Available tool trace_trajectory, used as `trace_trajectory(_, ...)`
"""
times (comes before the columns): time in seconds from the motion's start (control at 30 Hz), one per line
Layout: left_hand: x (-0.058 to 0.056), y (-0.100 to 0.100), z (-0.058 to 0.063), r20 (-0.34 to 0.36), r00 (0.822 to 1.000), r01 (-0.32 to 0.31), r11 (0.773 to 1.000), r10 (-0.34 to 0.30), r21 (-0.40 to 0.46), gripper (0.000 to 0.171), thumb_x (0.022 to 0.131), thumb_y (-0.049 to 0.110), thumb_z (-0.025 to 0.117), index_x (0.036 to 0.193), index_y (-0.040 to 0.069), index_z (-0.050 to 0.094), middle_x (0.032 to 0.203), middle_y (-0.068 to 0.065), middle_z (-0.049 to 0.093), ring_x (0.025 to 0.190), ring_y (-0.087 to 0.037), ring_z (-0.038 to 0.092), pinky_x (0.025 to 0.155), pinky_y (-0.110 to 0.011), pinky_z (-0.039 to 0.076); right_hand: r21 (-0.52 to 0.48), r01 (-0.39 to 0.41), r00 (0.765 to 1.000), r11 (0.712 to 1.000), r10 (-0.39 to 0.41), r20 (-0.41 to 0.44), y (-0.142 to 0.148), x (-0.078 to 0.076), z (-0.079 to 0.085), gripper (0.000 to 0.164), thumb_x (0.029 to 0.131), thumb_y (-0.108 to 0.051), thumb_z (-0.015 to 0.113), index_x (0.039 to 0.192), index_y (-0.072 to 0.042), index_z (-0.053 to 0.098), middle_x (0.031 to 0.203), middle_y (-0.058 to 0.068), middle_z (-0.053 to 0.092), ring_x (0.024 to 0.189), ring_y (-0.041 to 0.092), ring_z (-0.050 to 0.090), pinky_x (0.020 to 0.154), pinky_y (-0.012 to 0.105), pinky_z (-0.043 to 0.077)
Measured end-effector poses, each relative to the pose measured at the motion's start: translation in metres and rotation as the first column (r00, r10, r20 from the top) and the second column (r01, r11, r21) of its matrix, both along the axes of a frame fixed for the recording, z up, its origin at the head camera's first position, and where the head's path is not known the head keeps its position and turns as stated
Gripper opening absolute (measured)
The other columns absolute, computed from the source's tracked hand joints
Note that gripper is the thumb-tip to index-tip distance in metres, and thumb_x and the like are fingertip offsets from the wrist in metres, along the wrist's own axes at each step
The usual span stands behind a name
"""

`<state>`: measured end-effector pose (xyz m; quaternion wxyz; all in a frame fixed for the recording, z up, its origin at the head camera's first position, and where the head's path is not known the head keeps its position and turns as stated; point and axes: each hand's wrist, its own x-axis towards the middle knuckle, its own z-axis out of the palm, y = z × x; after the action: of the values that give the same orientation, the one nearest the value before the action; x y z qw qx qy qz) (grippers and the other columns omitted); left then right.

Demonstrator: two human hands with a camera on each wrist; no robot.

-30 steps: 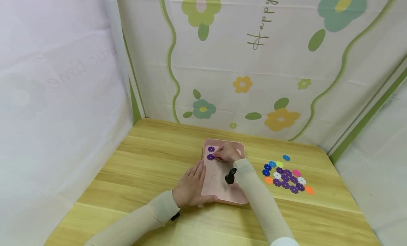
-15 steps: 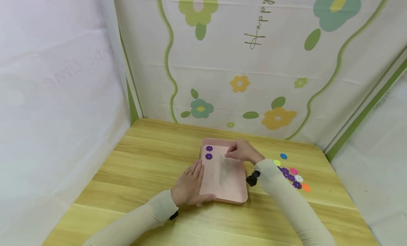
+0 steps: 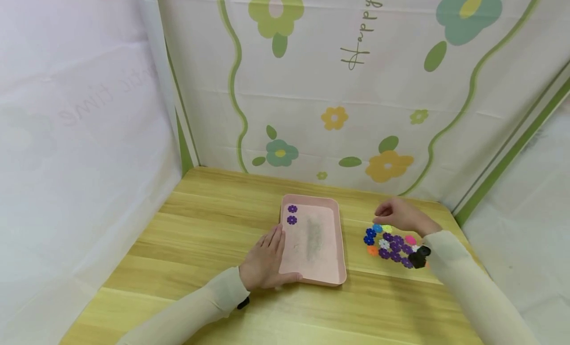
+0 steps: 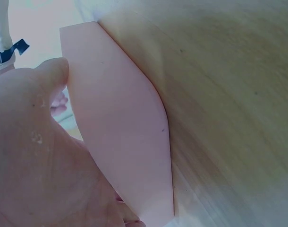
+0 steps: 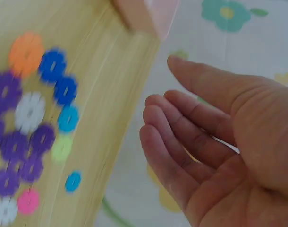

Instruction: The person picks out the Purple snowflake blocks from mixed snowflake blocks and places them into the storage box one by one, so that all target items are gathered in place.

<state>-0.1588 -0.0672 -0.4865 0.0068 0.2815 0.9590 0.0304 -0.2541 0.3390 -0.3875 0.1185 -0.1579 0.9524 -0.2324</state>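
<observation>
A pink tray (image 3: 318, 246) lies on the table with two purple snowflake discs (image 3: 292, 214) in its far left corner. My left hand (image 3: 264, 261) rests against the tray's left side and near left corner, fingers extended; in the left wrist view the thumb touches the rim of the pink wall (image 4: 120, 113). My right hand (image 3: 403, 216) hovers over the far edge of a cluster of snowflake discs (image 3: 395, 247) right of the tray. In the right wrist view its fingers (image 5: 170, 146) are loosely bent, with nothing between them and the thumb.
Besides purple, the cluster has dark blue discs (image 5: 53, 65), an orange disc (image 5: 26, 53), a white disc (image 5: 29, 112) and a pink disc (image 5: 28, 201). A patterned curtain (image 3: 311, 87) rises behind the wooden table (image 3: 222, 221). White cloth hangs on both sides.
My right hand has left the purple discs in the tray and moved right, across the tray's edge, to above the cluster. My left hand has stayed on the tray.
</observation>
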Motion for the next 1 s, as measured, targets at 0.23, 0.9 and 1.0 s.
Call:
trace_trajectory(0.23,-0.003,0.0,-0.009,-0.017,1.0,-0.013,1.0,0.012,-0.022,0.125,0.09,0.094,0.032,0.165,-0.006,0.024,0.175,-0.024,0.019,0.163,-0.037,0.024,0.13,-0.048,0.033,0.014,-0.006,1.0,1.0,0.006,-0.005,0.052,-0.001,-0.018,0.035,0.096,-0.018,0.079,0.119,0.007,0.073,0.109,0.019,0.078,0.095,0.026,0.076,0.084,0.045,0.065)
trace_trajectory(0.9,-0.002,0.001,-0.008,-0.018,1.0,-0.014,1.0,0.014,-0.026,0.124,0.09,0.093,0.034,0.165,-0.006,0.025,0.175,-0.023,0.021,0.163,-0.036,0.025,0.13,-0.047,0.034,0.156,-0.031,0.997,0.987,0.042,-0.069,0.097,0.004,-0.085,0.024,0.091,-0.002,0.079,0.114,0.002,0.075,0.103,0.013,0.078,0.091,0.023,0.073,0.079,0.042,0.065)
trace_trajectory(1.0,-0.002,0.001,-0.007,-0.021,1.0,-0.009,1.0,0.008,-0.025,0.124,0.091,0.093,0.033,0.164,-0.006,0.025,0.175,-0.023,0.022,0.163,-0.036,0.025,0.13,-0.047,0.034,0.157,-0.026,0.997,0.987,0.038,-0.071,0.096,0.003,-0.085,0.024,0.09,-0.003,0.08,0.113,0.001,0.076,0.102,0.012,0.078,0.089,0.022,0.073,0.078,0.042,0.064)
